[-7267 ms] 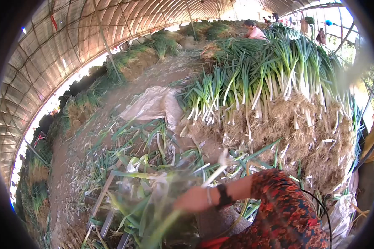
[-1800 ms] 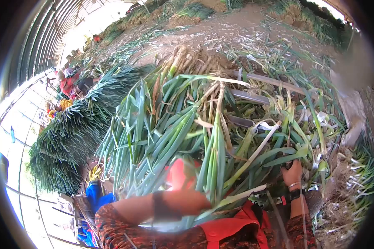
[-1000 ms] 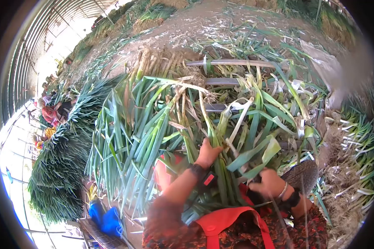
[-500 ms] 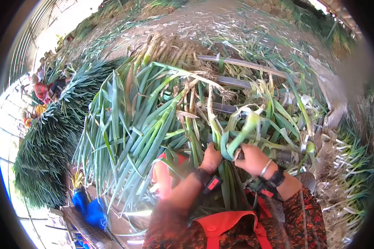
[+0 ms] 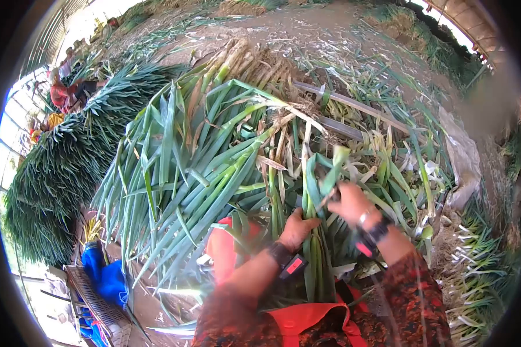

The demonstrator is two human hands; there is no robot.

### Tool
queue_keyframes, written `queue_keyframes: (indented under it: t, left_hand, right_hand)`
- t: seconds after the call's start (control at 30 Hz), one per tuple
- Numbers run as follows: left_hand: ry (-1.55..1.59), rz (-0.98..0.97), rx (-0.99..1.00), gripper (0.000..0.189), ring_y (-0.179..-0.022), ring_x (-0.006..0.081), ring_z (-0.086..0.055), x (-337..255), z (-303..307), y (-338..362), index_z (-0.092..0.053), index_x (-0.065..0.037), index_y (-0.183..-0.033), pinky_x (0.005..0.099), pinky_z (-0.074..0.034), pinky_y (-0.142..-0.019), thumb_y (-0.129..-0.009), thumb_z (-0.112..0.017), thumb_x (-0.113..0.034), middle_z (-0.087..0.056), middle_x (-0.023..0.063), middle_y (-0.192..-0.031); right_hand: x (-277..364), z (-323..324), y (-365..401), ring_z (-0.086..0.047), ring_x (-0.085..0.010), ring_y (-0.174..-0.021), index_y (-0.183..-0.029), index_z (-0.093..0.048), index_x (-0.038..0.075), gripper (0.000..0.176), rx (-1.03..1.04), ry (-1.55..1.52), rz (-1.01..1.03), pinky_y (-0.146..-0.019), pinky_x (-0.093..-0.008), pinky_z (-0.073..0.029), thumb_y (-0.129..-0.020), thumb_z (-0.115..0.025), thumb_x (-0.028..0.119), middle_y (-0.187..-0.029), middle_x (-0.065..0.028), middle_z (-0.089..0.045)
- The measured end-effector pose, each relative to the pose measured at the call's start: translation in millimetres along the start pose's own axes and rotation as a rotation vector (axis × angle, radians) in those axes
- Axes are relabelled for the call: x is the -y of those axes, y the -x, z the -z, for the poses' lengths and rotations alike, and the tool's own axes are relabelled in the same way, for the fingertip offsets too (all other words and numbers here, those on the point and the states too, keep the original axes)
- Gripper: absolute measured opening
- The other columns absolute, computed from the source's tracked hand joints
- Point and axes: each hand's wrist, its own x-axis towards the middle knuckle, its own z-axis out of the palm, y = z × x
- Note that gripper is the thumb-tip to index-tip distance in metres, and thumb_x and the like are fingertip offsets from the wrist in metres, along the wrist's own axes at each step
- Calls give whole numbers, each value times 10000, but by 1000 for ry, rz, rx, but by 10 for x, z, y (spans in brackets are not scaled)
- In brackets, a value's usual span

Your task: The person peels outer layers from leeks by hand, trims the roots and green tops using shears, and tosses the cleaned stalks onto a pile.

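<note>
Through the head camera I see both hands at work on one green onion stalk (image 5: 314, 263) at the near edge of a big bundle of green onions (image 5: 214, 156). The bundle lies across a metal frame (image 5: 353, 107). Its rooty white ends point to the far edge and its long leaves fan out toward the left and toward me.

The left hand (image 5: 298, 227) sits low in the middle, just above the red apron (image 5: 307, 317). Its grip is closed round the stalk, thumb spread to the side, pinning it against the leaves beneath. A black wristband (image 5: 288, 261) with a red tag sits on that wrist.

The right hand (image 5: 351, 202) is just beside it, up and to the right, apart from the left by the width of the stalk. Its grip is shut tight on an outer leaf (image 5: 325, 176), which bends in a loop from the stalk up into the fist. A bracelet and a dark watch (image 5: 375, 231) sit on that wrist.

Loose trimmed leaves (image 5: 405, 173) litter the right side of the frame. A tall stack of green onions (image 5: 58, 173) stands off to the left, and another person in red (image 5: 61, 95) sits beyond it. A blue cloth (image 5: 103, 276) lies at bottom left.
</note>
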Motion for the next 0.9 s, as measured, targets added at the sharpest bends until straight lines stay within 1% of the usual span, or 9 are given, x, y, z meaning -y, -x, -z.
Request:
queue_keyframes:
  t: [0.07,0.17,0.27,0.4,0.5,0.53,0.6,0.73,0.9]
  left_hand:
    - [75,-20,23,384,-845,189,-632,28,17,-8,-504,35,-1160,322,-545,-726,-831,-673,-66,-629,113,-1009]
    - [159,-51,20,376,-842,184,-635,13,14,-11,-501,21,-1172,313,-549,-724,-841,-665,-50,-629,114,-1012]
    - [220,-63,10,382,-844,184,-635,26,-3,-30,-498,11,-1185,305,-549,-722,-844,-661,-40,-629,114,-1006]
    - [141,-101,-4,405,-862,185,-632,25,0,-33,-487,24,-1194,307,-549,-733,-839,-672,-35,-623,120,-1025]
    - [33,-164,-111,611,-885,191,-614,37,-58,-18,-378,-28,-1324,311,-538,-746,-807,-704,-20,-607,123,-1062]
    - [-2,-182,-148,682,-893,193,-608,37,-73,-11,-342,-46,-1367,312,-534,-751,-796,-714,-15,-601,124,-1075]
    - [83,-186,-73,715,-908,183,-601,18,-70,18,-321,-98,-1396,310,-527,-769,-801,-702,3,-601,118,-1078]
    - [64,-207,20,713,-895,189,-619,1,8,20,-286,-156,-1425,328,-540,-742,-834,-635,38,-607,121,-1094]
    - [27,-292,13,684,-907,160,-602,114,43,-96,-281,-131,-1424,301,-525,-785,-846,-608,33,-607,96,-1085]
  right_hand:
    - [-56,-25,380,-604,-368,-797,-1089,-586,-8,472,-87,159,165,-728,-417,-496,-682,-734,180,-874,-211,-601]
    - [-20,20,770,-573,-401,-814,-1014,-536,-2,453,32,193,91,-722,-455,-470,-666,-745,198,-862,-216,-568]
    - [-18,2,799,-570,-414,-824,-1001,-533,-8,450,45,180,36,-724,-463,-469,-665,-745,204,-867,-218,-569]
    - [-37,-6,336,-588,-412,-801,-965,-544,-29,430,-45,186,107,-715,-456,-478,-674,-742,218,-858,-229,-597]
    - [-170,-51,-229,-610,-399,-721,-880,-579,-34,360,-122,230,83,-677,-451,-499,-691,-736,229,-762,-217,-620]
    - [-154,-32,-415,-612,-393,-726,-857,-600,-30,341,-147,217,50,-681,-446,-502,-687,-742,230,-783,-224,-629]
    - [-200,12,-748,-635,-395,-856,-955,-623,-27,373,-194,335,-61,-766,-449,-511,-705,-736,226,-891,-251,-649]
    - [-155,13,-470,-627,-407,-854,-971,-604,-35,375,-193,190,40,-766,-449,-513,-700,-730,192,-878,-249,-642]
    - [164,79,23,-618,-420,-841,-948,-582,-61,414,-64,216,46,-767,-455,-508,-679,-752,205,-875,-252,-634]
